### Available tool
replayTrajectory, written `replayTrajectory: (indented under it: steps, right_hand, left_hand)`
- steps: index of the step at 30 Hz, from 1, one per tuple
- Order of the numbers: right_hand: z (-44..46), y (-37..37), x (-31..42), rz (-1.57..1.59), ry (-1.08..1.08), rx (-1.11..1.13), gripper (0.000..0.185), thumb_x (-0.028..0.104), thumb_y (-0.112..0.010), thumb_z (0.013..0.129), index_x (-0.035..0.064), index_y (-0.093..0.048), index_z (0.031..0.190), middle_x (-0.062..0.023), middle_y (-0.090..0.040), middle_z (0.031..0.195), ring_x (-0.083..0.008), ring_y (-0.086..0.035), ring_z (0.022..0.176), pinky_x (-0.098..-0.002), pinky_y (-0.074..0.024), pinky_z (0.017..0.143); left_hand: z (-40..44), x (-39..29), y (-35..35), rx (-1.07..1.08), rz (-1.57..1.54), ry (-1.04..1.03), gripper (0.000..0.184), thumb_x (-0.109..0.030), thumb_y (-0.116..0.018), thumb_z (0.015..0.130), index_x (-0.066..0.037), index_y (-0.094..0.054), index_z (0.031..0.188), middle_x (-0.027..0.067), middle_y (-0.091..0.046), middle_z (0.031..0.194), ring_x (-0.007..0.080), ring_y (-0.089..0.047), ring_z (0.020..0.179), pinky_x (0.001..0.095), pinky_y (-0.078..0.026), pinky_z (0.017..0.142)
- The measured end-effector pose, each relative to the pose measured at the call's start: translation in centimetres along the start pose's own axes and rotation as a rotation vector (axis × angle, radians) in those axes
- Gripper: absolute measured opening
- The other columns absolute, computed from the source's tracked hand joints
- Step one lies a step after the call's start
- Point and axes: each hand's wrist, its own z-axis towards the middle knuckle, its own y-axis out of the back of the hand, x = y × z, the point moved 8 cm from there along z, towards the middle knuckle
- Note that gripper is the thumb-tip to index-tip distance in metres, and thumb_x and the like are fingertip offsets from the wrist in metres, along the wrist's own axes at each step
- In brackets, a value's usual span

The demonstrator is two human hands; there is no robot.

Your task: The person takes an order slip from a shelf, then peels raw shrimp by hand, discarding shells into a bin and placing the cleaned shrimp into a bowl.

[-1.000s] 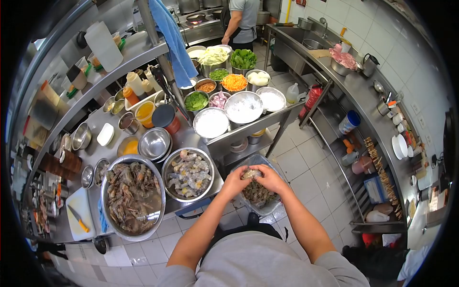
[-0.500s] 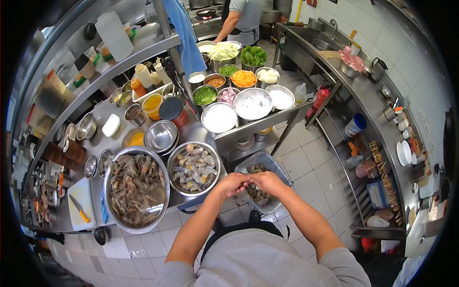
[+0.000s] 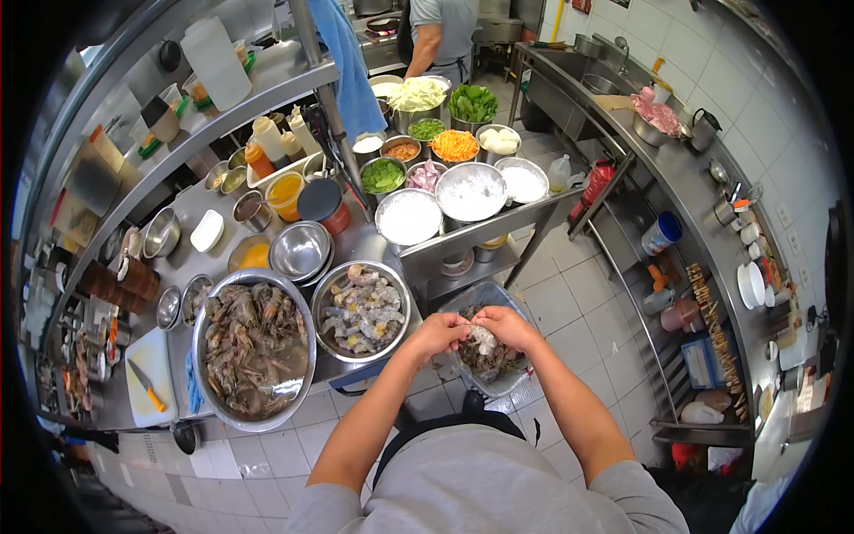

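Over the clear plastic bin (image 3: 519, 381) of shrimp shells and heads, my left hand (image 3: 438, 335) and my right hand (image 3: 504, 327) meet at the fingertips. Both are pinched on a pale shrimp (image 3: 482, 340) hanging between them. To the left of my hands stands a steel bowl of peeled shrimp (image 3: 363, 311). Beyond it, a larger steel basin (image 3: 311, 356) contains whole unpeeled shrimp (image 3: 249, 343) in brownish liquid.
A knife (image 3: 147, 386) lies on a white cutting board (image 3: 142, 411) at the far left. Containers of vegetables and white powder (image 3: 471, 191) stand ahead. Another person (image 3: 445, 36) is at the back. Metal shelving (image 3: 623, 258) runs along the right.
The view has shifted, with the counter now further right in it. My hands came out from deep over the bin and parted slightly; a pale shrimp now shows between them.
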Motion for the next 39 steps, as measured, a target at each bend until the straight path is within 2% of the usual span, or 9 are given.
replayTrajectory:
  steps: [1,8,12,14,20,23,26,29,39]
  right_hand:
    - [-0.5,0.0,-0.4,0.074,-0.102,0.037,0.014,0.018,-0.057,0.099,0.0063,-0.063,0.101,0.0022,-0.064,0.085,-0.0067,-0.058,0.069,-0.0227,-0.0469,0.056]
    - [-1.0,-0.7,-0.9,0.253,-0.062,-0.045,0.014,0.014,-0.060,0.097,0.0048,-0.059,0.108,-0.0004,-0.063,0.084,-0.0081,-0.059,0.069,-0.0222,-0.0483,0.055]
    - [-1.3,-0.8,0.5,0.054,0.097,-0.274,0.017,0.007,-0.063,0.091,0.0002,-0.059,0.107,-0.0080,-0.065,0.091,-0.0149,-0.064,0.076,-0.0282,-0.0532,0.064]
    - [-2.7,-1.5,4.0,-0.404,0.347,-0.401,0.020,0.004,-0.064,0.087,-0.0010,-0.060,0.106,-0.0137,-0.066,0.096,-0.0246,-0.066,0.084,-0.0347,-0.0539,0.073]
    - [-3.2,-2.9,3.5,-0.414,0.256,-0.419,0.025,0.003,-0.067,0.079,-0.0005,-0.062,0.103,-0.0163,-0.068,0.098,-0.0298,-0.068,0.090,-0.0380,-0.0537,0.080]
    - [-2.1,-2.1,1.8,-0.581,0.147,-0.436,0.026,0.005,-0.067,0.081,-0.0010,-0.062,0.106,-0.0172,-0.069,0.099,-0.0247,-0.068,0.090,-0.0362,-0.0541,0.077]
    - [-1.6,-0.5,0.5,-0.341,0.076,-0.407,0.028,0.009,-0.066,0.084,-0.0004,-0.061,0.110,-0.0144,-0.069,0.100,-0.0235,-0.069,0.089,-0.0349,-0.0541,0.074]
    - [-1.2,-2.0,-0.7,0.310,-0.019,-0.086,0.023,0.012,-0.069,0.091,0.0032,-0.062,0.110,-0.0011,-0.065,0.091,-0.0107,-0.061,0.075,-0.0262,-0.0508,0.065]
    - [-2.3,-1.8,1.3,-0.067,-0.082,-0.104,0.015,0.014,-0.073,0.087,0.0040,-0.061,0.087,0.0014,-0.060,0.071,-0.0078,-0.058,0.064,-0.0244,-0.0476,0.058]
  left_hand:
    - [0.1,-0.4,0.3,-0.026,0.002,-0.048,0.016,-0.014,-0.064,0.094,-0.004,-0.062,0.107,0.0000,-0.060,0.079,0.0098,-0.056,0.062,0.0225,-0.043,0.054]
    - [0.1,1.0,0.7,-0.396,-0.578,-0.174,0.053,-0.006,-0.071,0.088,-0.001,-0.043,0.133,0.0084,-0.065,0.091,0.0135,-0.063,0.074,0.0274,-0.054,0.062]
    - [2.0,4.1,-0.4,-0.328,-0.744,-0.150,0.034,-0.016,-0.071,0.091,-0.001,-0.054,0.116,0.0065,-0.065,0.094,0.0134,-0.063,0.079,0.0277,-0.053,0.070]
    - [1.8,4.7,-0.9,-0.368,-0.712,-0.153,0.021,-0.020,-0.069,0.093,-0.005,-0.060,0.106,0.0056,-0.065,0.093,0.0147,-0.063,0.079,0.0298,-0.054,0.076]
    - [1.4,5.2,-1.0,-0.435,-0.549,-0.182,0.017,-0.019,-0.065,0.095,-0.003,-0.064,0.099,0.0041,-0.066,0.090,0.0128,-0.063,0.080,0.0274,-0.053,0.075]
    - [0.9,4.2,-1.4,-0.463,-0.427,-0.226,0.018,-0.018,-0.061,0.097,-0.002,-0.066,0.103,0.0039,-0.067,0.093,0.0106,-0.062,0.077,0.0263,-0.052,0.072]
    - [1.3,4.3,-0.8,-0.475,-0.322,-0.249,0.019,-0.017,-0.059,0.098,-0.003,-0.066,0.109,0.0016,-0.068,0.096,0.0086,-0.061,0.076,0.0236,-0.050,0.069]
    - [0.9,2.9,-0.5,-0.389,-0.321,-0.344,0.020,-0.017,-0.059,0.098,-0.007,-0.067,0.113,-0.0041,-0.067,0.094,0.0047,-0.054,0.073,0.0201,-0.042,0.063]
    - [0.2,2.3,-1.4,-0.242,-0.506,-0.256,0.023,-0.022,-0.055,0.101,-0.010,-0.062,0.119,0.0020,-0.067,0.112,0.0109,-0.060,0.094,0.0285,-0.047,0.076]
